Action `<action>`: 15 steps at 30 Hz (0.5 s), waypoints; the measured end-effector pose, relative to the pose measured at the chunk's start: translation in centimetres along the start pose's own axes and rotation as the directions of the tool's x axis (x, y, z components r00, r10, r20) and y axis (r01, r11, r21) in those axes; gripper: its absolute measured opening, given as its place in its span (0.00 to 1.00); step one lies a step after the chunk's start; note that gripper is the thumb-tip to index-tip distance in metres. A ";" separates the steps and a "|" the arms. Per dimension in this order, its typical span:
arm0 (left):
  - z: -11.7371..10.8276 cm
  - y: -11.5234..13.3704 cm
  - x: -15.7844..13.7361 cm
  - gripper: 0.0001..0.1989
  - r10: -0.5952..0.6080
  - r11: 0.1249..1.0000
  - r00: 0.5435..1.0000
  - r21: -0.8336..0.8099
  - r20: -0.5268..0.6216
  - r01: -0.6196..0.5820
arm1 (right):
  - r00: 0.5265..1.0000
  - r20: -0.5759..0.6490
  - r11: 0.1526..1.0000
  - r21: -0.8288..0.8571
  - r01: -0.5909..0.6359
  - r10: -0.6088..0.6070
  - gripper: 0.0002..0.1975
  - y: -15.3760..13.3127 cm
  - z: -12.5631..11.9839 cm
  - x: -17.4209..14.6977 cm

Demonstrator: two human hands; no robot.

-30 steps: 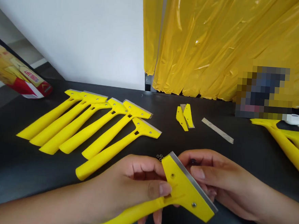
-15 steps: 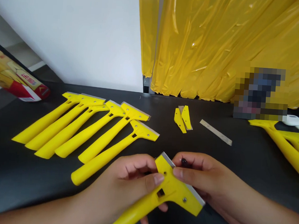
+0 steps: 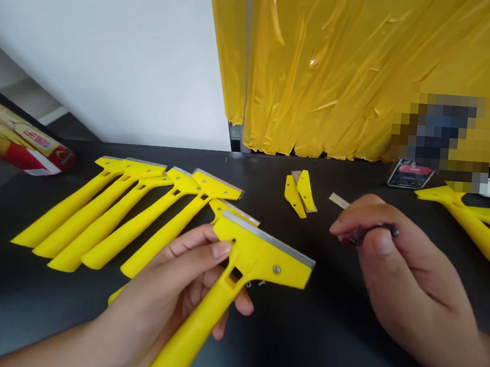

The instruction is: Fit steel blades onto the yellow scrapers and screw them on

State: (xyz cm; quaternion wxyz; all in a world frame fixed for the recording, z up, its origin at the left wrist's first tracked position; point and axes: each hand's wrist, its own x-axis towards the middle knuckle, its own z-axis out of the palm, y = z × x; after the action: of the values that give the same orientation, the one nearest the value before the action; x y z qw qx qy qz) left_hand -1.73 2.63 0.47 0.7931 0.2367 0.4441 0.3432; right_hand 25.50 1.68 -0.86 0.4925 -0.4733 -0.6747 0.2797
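My left hand (image 3: 188, 274) is closed around a yellow scraper (image 3: 260, 254), its thumb pressing beside a dark hole at the head's left end. A grey blade edges the top of the head, and a silver screw sits in the right hole. Tiny metal bits (image 3: 255, 284) show just under the head; I cannot tell what they rest on. Off to the right and apart from the scraper, my right hand (image 3: 407, 267) pinches a small black-and-red object (image 3: 361, 234), mostly hidden by the fingers. Behind that hand, a loose blade (image 3: 338, 200) is partly covered.
Several yellow scrapers (image 3: 113, 210) lie fanned at left on the black table (image 3: 301, 333). Two yellow plates (image 3: 301, 193) lie with a blade at the back. More scrapers (image 3: 468, 227) and a phone (image 3: 410, 174) are at right. A printed package (image 3: 25, 137) stands far left.
My right hand has left the scraper head and moved right, in front of the loose blade. My left hand has shifted the scraper up and left and turned its head more level.
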 end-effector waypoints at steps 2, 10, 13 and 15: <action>0.1 0.2 0.0 0.10 0.026 1.000 0.999 0.014 -0.037 -0.026 | 0.982 0.113 0.970 -0.177 0.167 -0.148 0.05 -0.1 -0.3 0.2; 0.3 0.0 0.1 0.11 -0.003 0.998 0.995 0.068 -0.100 0.009 | 0.993 -0.015 0.983 -0.140 -0.119 0.118 0.05 0.8 0.2 0.0; 0.2 -0.1 0.0 0.12 -0.007 0.997 0.995 0.076 -0.104 0.015 | 0.921 -0.001 0.894 0.238 -0.379 0.390 0.13 2.5 1.1 0.9; 0.1 0.0 0.0 0.12 -0.012 0.997 0.994 0.076 -0.109 0.021 | 0.899 0.025 0.846 0.330 -0.419 0.436 0.15 3.2 1.5 1.6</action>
State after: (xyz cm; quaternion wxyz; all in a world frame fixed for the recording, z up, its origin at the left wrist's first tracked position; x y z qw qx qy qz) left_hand -1.58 2.61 0.50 0.7610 0.2443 0.5013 0.3316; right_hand 25.16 4.53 -3.52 0.5063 -0.5302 -0.4835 0.4783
